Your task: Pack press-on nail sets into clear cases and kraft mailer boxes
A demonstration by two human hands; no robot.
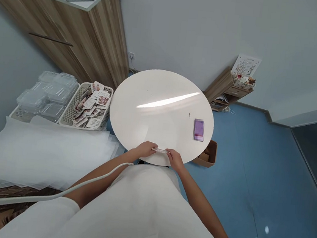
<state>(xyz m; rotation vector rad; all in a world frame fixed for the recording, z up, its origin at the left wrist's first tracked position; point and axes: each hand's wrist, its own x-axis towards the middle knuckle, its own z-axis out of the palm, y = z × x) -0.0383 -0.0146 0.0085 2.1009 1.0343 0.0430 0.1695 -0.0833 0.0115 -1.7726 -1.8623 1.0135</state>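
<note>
Over the near edge of the round white table [158, 122], my left hand [146, 149] and my right hand [175, 159] grip a small flat whitish packet [161, 150] from its two ends. Both hands have their fingers closed on it. It is seen nearly edge-on, so its face and any print are hard to make out. A purple rectangular item [199, 130], blurred into blocks, lies on the table to the right of my right hand.
Left of the table stand a white basket [66, 113] full of printed cards and stacked clear plastic boxes [56, 88]. White sheets [48, 152] lie in front of them. A white cable [82, 185] crosses my left arm. Right are a cardboard box [211, 155] and small wooden cabinet [218, 85].
</note>
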